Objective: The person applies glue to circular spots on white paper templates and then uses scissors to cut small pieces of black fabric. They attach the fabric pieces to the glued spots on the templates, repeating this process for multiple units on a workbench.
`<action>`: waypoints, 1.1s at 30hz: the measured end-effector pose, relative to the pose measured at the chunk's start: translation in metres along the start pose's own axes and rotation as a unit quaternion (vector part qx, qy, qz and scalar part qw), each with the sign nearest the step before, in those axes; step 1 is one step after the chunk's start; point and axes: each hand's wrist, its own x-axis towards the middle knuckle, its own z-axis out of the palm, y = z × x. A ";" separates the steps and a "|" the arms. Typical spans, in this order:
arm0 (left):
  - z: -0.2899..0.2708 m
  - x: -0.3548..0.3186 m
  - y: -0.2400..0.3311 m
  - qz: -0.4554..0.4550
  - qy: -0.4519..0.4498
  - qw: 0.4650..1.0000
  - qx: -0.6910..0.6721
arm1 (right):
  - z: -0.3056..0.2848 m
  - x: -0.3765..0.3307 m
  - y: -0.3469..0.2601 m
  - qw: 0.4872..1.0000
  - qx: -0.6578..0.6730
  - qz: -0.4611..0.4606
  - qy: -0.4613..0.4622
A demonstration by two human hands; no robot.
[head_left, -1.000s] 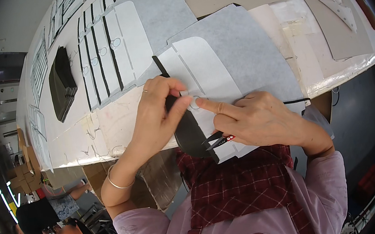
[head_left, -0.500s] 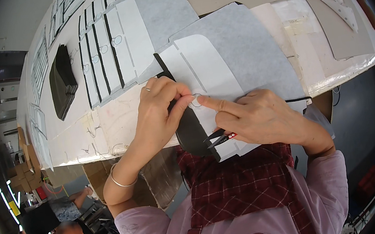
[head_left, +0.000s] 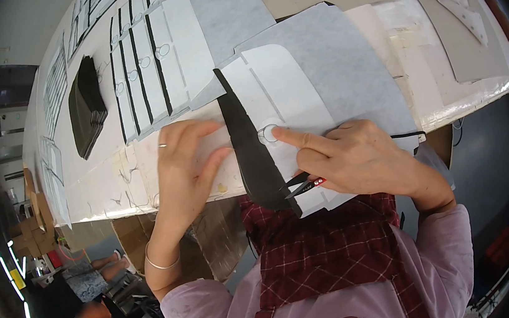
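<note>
Before me lies a white fabric piece (head_left: 288,92) with a thin grey slot-like line and a dark strip (head_left: 246,141) along its left side. On it sits a small round loop (head_left: 266,134), whose material I cannot make out. My right hand (head_left: 355,157) presses its index fingertip at the loop's right side. Small black thread snips (head_left: 311,187) with a red part are tucked in its curled fingers, blades pointing left. Just left of the dark strip, my left hand (head_left: 185,160) hovers over the table edge, thumb and fingers apart, with nothing visible between them.
Several similar white pieces with dark strips and loops (head_left: 162,51) overlap at the back left. A stack of dark pieces (head_left: 87,109) stands farther left. Grey sheets (head_left: 331,56) lie under and behind the work. Loose threads lie near the table edge (head_left: 128,205). Another person (head_left: 64,306) is at lower left.
My left hand has come away from the loop and moved left, its thumb and fingers parting. My right index finger still rests at the loop, which now shows more fully.
</note>
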 end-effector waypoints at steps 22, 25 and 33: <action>0.012 0.033 -0.003 0.085 -0.063 0.994 -0.040 | -0.038 0.100 0.055 0.975 0.054 0.056 -0.210; 0.013 0.032 -0.004 0.083 -0.057 0.994 -0.033 | -0.036 0.106 0.058 0.965 0.091 0.051 -0.239; 0.016 0.032 -0.005 0.082 -0.055 0.995 -0.032 | -0.042 0.113 0.062 0.954 0.090 0.066 -0.280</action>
